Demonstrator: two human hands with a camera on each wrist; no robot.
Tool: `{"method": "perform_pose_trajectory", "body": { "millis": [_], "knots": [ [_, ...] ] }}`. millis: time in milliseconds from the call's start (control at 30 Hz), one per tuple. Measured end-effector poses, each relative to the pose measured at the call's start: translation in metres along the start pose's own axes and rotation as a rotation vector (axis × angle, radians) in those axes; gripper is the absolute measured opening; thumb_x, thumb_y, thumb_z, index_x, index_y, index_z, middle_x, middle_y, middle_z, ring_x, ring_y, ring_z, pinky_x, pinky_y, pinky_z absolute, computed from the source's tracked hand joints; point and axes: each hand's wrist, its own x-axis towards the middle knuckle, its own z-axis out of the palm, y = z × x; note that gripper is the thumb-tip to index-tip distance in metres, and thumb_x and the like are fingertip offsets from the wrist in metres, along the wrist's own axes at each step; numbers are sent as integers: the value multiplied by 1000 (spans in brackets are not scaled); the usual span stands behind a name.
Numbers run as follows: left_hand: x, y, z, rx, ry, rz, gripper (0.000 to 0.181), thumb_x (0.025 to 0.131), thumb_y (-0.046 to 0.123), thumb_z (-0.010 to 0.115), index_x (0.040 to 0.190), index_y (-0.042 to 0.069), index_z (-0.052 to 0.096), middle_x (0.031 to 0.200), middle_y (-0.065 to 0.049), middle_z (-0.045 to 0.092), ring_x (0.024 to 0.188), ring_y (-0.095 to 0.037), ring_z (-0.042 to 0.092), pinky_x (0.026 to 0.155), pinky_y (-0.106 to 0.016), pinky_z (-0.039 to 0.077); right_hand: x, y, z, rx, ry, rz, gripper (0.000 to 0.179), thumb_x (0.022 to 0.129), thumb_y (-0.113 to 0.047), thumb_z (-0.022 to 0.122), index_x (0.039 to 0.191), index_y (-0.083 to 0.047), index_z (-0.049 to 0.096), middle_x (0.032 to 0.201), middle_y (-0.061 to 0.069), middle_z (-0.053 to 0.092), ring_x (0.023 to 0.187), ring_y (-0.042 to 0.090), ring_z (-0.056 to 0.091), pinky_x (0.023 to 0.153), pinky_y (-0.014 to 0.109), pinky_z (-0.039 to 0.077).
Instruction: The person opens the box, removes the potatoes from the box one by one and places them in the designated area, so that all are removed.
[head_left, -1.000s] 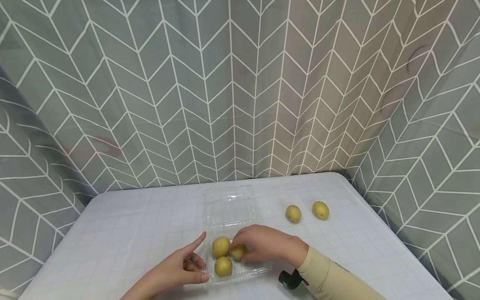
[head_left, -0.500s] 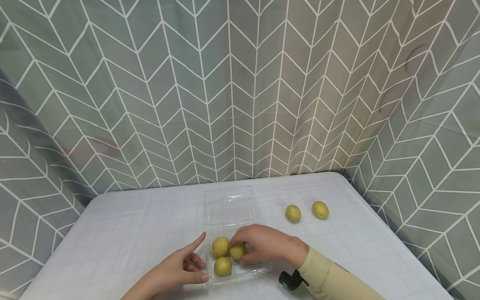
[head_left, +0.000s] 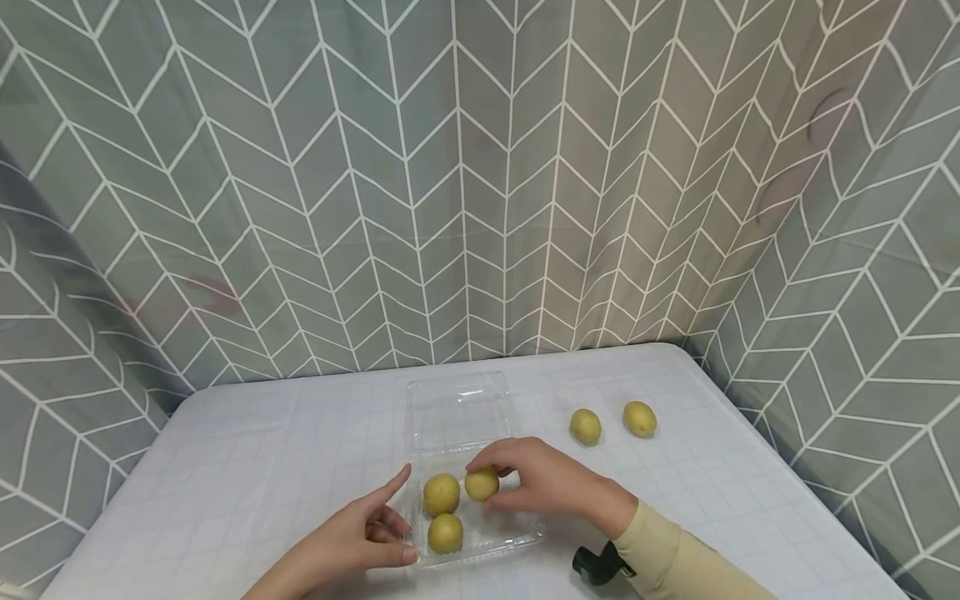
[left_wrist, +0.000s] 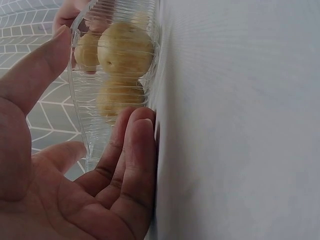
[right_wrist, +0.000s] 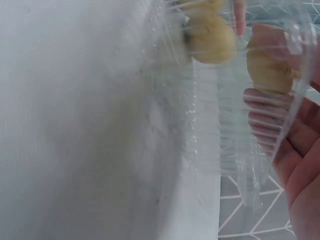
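In the head view my left hand (head_left: 360, 537) rests against the left side of a clear plastic clamshell box (head_left: 498, 542). The left wrist view shows its fingers (left_wrist: 139, 155) touching the ridged wall. Inside the box sit two small yellow potatoes: the back potato (head_left: 441, 495) and the front potato (head_left: 446, 533). My right hand (head_left: 543, 483) pinches a third potato (head_left: 482, 483) between thumb and fingers, over the box's back right part. Through the clear wall, the right wrist view shows this held potato (right_wrist: 270, 70) apart from the others.
The box's lid (head_left: 459, 412) lies folded back on the white-covered table (head_left: 300, 450). Two more potatoes lie to the right: a nearer one (head_left: 585, 427) and a farther one (head_left: 640, 419). A patterned curtain (head_left: 480, 183) stands behind the table. A black device (head_left: 600, 565) sits at my right wrist.
My right hand has shifted up and slightly right with its potato, which has moved away from the two beside it. My left hand and the box stay about where they were.
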Motion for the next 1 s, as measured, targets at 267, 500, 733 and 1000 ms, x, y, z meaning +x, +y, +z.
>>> {"method": "perform_pose_trajectory", "body": {
  "millis": [267,500,733,1000],
  "knots": [
    [2,1,0,19,3,-2,102,83,19,82,160,14,15,103,-11,59,90,-25,61,74,-28,52,-9,3,-10,5,85,21,40,84,-21,81,122,-16,67,117,-12,64,102,4,61,86,31,53],
    [1,-1,0,2,-2,-3,101,84,19,82,160,15,15,105,-12,58,91,-25,61,75,-28,52,-20,5,-18,31,126,89,41,85,-23,81,122,-15,66,116,-11,65,101,6,62,88,33,52],
    [1,-3,-1,-1,-5,8,101,84,18,81,160,15,15,105,-12,58,91,-26,62,76,-28,52,-31,8,-25,49,156,131,43,84,-26,81,123,-14,66,117,-10,65,102,8,63,89,37,52],
    [1,-3,-1,-14,-7,4,102,84,19,81,160,16,14,106,-13,57,91,-26,61,76,-28,52,-47,14,-34,19,198,181,45,83,-28,82,124,-15,66,117,-8,65,100,11,65,89,38,52]
  ]
}}
